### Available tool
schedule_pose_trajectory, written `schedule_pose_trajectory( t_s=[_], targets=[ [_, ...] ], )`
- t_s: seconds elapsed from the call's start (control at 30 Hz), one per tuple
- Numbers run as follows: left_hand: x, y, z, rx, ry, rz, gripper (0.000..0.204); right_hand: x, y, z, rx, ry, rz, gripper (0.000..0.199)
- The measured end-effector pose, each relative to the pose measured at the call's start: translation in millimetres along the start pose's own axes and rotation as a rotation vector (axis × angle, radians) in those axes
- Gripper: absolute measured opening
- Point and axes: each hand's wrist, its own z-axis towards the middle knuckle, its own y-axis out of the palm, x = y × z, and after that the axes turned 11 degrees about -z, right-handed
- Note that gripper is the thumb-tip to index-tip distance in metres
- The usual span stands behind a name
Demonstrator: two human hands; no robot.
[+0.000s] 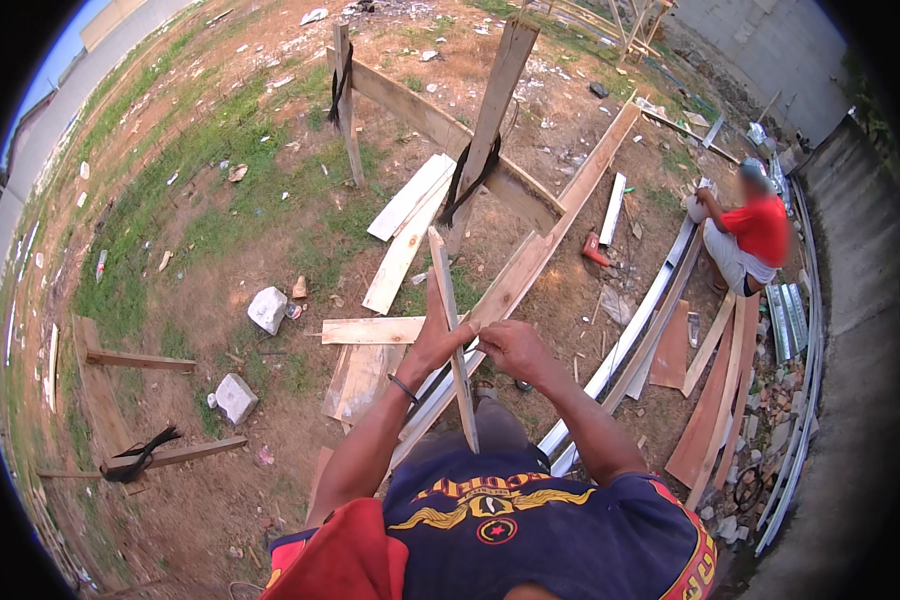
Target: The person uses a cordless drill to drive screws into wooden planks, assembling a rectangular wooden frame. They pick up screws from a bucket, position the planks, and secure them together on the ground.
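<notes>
My left hand (433, 340) is closed around a narrow wooden slat (463, 390), which stands up lengthwise in front of my body. A dark band circles that wrist. Close to the left fingertips, my right hand (518, 352) is closed in a pinch beside the slat. Whatever it may hold is too small to make out. Beyond my hands, a long plank (592, 172) runs away to the far right, passing a post-and-rail wooden frame (490, 100) tied with black straps. Loose pale boards (402, 262) lie on the ground near the frame.
A red power tool (596, 249) lies right of the plank. Beside long metal channels (660, 285), a co-worker in a red shirt (755, 235) crouches near the concrete wall (860, 270). White blocks (235, 398) and another wooden frame (105, 395) are at left.
</notes>
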Motion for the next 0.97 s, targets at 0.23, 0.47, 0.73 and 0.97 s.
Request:
schedule_pose_trajectory(
  t_s=[0.23,0.47,0.73,0.97],
  targets=[
    [-14,8,6,0.06,0.122,0.015,0.118,3,18,-10,0.065,-0.327,-0.636,0.021],
    [-39,2,2,0.056,0.084,-0.097,0.118,23,77,-22,0.339,-0.254,-0.369,0.02],
    [-53,7,-3,0.126,-0.035,0.01,0.12,-7,149,-83,0.255,0.176,-0.082,0.013],
    [-32,1,-4,0.086,0.001,-0.088,0.113,10,109,-84,0.209,0.247,0.112,0.006]
  ],
)
